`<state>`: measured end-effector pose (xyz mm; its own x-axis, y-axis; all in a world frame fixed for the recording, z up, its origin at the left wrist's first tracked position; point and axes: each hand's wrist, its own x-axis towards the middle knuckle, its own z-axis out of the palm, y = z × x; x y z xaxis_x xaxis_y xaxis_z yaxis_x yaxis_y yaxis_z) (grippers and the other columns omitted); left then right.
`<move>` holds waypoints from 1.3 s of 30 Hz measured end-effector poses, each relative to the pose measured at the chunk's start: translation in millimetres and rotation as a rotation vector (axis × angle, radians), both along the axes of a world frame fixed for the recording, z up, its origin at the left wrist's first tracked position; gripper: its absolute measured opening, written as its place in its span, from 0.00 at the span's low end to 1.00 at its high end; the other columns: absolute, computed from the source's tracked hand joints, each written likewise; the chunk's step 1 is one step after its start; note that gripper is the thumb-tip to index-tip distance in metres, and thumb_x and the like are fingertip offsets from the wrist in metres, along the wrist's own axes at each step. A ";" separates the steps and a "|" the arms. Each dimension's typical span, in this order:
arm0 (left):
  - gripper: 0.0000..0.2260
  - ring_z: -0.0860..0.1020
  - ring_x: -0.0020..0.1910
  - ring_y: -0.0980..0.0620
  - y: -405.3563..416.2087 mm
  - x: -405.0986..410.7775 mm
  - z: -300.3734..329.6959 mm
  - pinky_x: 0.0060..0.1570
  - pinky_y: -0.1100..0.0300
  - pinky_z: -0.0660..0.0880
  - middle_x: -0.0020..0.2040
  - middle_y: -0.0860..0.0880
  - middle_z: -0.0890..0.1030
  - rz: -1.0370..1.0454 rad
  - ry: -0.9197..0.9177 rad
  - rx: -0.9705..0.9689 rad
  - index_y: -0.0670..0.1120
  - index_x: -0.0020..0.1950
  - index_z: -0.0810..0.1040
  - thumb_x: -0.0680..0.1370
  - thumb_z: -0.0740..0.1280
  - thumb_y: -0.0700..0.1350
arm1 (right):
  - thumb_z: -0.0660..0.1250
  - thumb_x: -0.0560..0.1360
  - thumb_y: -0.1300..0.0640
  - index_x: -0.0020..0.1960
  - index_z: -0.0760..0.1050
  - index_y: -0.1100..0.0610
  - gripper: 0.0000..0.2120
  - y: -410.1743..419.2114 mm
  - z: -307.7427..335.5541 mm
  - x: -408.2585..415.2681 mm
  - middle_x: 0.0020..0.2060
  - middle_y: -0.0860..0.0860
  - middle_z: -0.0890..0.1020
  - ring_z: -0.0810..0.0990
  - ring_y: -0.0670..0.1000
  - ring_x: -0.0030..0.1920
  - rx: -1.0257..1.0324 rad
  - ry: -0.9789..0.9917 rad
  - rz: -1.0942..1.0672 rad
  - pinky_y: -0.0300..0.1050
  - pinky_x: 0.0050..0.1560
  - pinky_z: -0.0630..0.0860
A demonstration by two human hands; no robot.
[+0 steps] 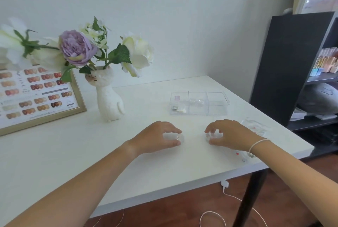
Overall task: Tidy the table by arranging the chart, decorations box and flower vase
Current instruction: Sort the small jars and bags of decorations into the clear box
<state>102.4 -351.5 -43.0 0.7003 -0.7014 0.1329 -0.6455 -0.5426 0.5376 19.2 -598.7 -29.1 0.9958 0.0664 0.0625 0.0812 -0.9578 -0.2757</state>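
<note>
A gold-framed colour chart [36, 98] leans at the table's far left. Beside it stands a white cat-shaped vase [109, 100] with purple and white flowers. A clear decorations box [199, 103] with three compartments sits at the back right, a few small items inside. My left hand [157, 136] curls over a small clear round pot [175, 138] on the table, thumb and fingers touching it. My right hand [228, 134] grips a second small clear pot [213, 135] the same way. Both pots rest on the white table [91, 153] in front of the box.
A clear plastic bag [256, 126] with tiny red bits lies near the table's right edge, behind my right wrist. A dark shelf unit [292, 65] with small bottles stands to the right. White cable [228, 195] trails on the wooden floor below.
</note>
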 end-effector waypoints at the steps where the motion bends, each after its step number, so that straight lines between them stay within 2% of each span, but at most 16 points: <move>1: 0.16 0.72 0.55 0.62 -0.2 -2.2 -1.0 0.45 0.72 0.65 0.58 0.58 0.78 -0.003 -0.005 0.010 0.56 0.59 0.78 0.72 0.69 0.55 | 0.66 0.72 0.46 0.55 0.74 0.43 0.12 0.1 -1.1 0.1 0.51 0.41 0.78 0.72 0.43 0.48 0.004 -0.004 -0.004 0.37 0.51 0.66; 6: 0.11 0.73 0.56 0.56 -4.8 -9.1 -1.5 0.48 0.65 0.67 0.57 0.56 0.79 0.010 -0.056 0.037 0.54 0.57 0.79 0.75 0.67 0.50 | 0.66 0.72 0.47 0.54 0.75 0.43 0.11 -1.6 -1.9 0.5 0.48 0.40 0.77 0.73 0.43 0.45 0.037 -0.020 -0.008 0.36 0.50 0.67; 13: 0.12 0.73 0.51 0.59 -16.5 -6.8 -1.9 0.49 0.65 0.69 0.55 0.58 0.80 0.049 -0.091 0.046 0.56 0.56 0.79 0.73 0.67 0.52 | 0.68 0.71 0.48 0.50 0.75 0.42 0.09 -12.0 14.7 5.9 0.44 0.39 0.77 0.74 0.40 0.40 0.180 -0.103 -0.031 0.37 0.46 0.69; 18: 0.11 0.73 0.48 0.60 -26.1 1.9 -1.1 0.43 0.71 0.67 0.53 0.60 0.81 0.052 -0.088 -0.006 0.58 0.54 0.79 0.73 0.67 0.51 | 0.69 0.70 0.50 0.49 0.75 0.42 0.09 -20.9 33.5 20.1 0.43 0.40 0.77 0.75 0.44 0.41 0.197 -0.160 -0.028 0.39 0.46 0.70; 23: 0.09 0.74 0.41 0.60 -41.9 24.1 24.7 0.41 0.76 0.67 0.44 0.64 0.78 0.079 -0.147 -0.155 0.55 0.52 0.81 0.72 0.69 0.50 | 0.69 0.71 0.51 0.47 0.73 0.42 0.08 -31.4 57.2 41.3 0.42 0.41 0.76 0.75 0.46 0.41 0.220 -0.222 -0.036 0.42 0.47 0.72; 26: 0.06 0.73 0.36 0.61 -59.6 41.3 46.3 0.39 0.77 0.68 0.41 0.66 0.78 0.105 -0.089 -0.277 0.57 0.47 0.81 0.72 0.70 0.50 | 0.69 0.71 0.52 0.48 0.75 0.46 0.07 -40.2 70.1 53.9 0.44 0.44 0.79 0.76 0.49 0.42 0.271 -0.276 -0.064 0.45 0.49 0.73; 28: 0.05 0.72 0.32 0.61 -73.2 53.5 58.7 0.35 0.75 0.68 0.42 0.63 0.79 0.103 -0.075 -0.283 0.57 0.46 0.80 0.71 0.70 0.50 | 0.69 0.71 0.50 0.48 0.76 0.47 0.07 -46.3 77.2 61.7 0.44 0.44 0.79 0.77 0.49 0.42 0.317 -0.306 -0.089 0.45 0.48 0.74; 30: 0.06 0.72 0.30 0.64 -85.9 66.1 67.1 0.32 0.75 0.68 0.44 0.61 0.79 0.098 -0.092 -0.219 0.55 0.48 0.81 0.72 0.69 0.49 | 0.69 0.71 0.49 0.47 0.75 0.46 0.06 -51.5 81.3 68.8 0.43 0.42 0.79 0.76 0.48 0.40 0.345 -0.320 -0.110 0.43 0.44 0.73; 32: 0.07 0.73 0.33 0.70 -97.6 77.8 71.8 0.36 0.75 0.68 0.46 0.57 0.79 0.091 -0.117 -0.142 0.52 0.50 0.80 0.73 0.68 0.47 | 0.69 0.71 0.49 0.47 0.75 0.47 0.06 -55.9 81.5 74.6 0.43 0.41 0.78 0.75 0.48 0.39 0.364 -0.318 -0.125 0.41 0.41 0.71; 33: 0.08 0.74 0.37 0.69 -102.9 83.0 73.0 0.41 0.72 0.70 0.47 0.55 0.79 0.085 -0.115 -0.104 0.50 0.51 0.80 0.73 0.68 0.47 | 0.69 0.71 0.48 0.47 0.75 0.48 0.07 -57.5 80.3 76.6 0.43 0.42 0.78 0.75 0.48 0.39 0.370 -0.316 -0.128 0.41 0.40 0.71; 36: 0.08 0.77 0.52 0.54 -115.0 94.3 73.9 0.54 0.57 0.72 0.52 0.49 0.81 0.073 -0.074 0.039 0.46 0.52 0.80 0.74 0.68 0.46 | 0.69 0.71 0.49 0.47 0.76 0.49 0.07 -61.2 75.6 79.8 0.45 0.44 0.80 0.76 0.50 0.39 0.371 -0.315 -0.120 0.40 0.40 0.71; 39: 0.08 0.77 0.55 0.51 -121.7 103.5 70.9 0.56 0.56 0.72 0.52 0.49 0.80 0.052 -0.058 0.168 0.46 0.51 0.80 0.73 0.68 0.46 | 0.69 0.71 0.50 0.49 0.77 0.50 0.08 -63.2 69.0 80.6 0.47 0.46 0.81 0.79 0.54 0.44 0.376 -0.296 -0.116 0.41 0.42 0.73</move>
<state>206.0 -473.2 27.8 0.7310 -0.6799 0.0577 -0.6411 -0.6553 0.3994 99.8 -661.9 39.9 0.9313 -0.1256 0.3420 0.1064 -0.8040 -0.5850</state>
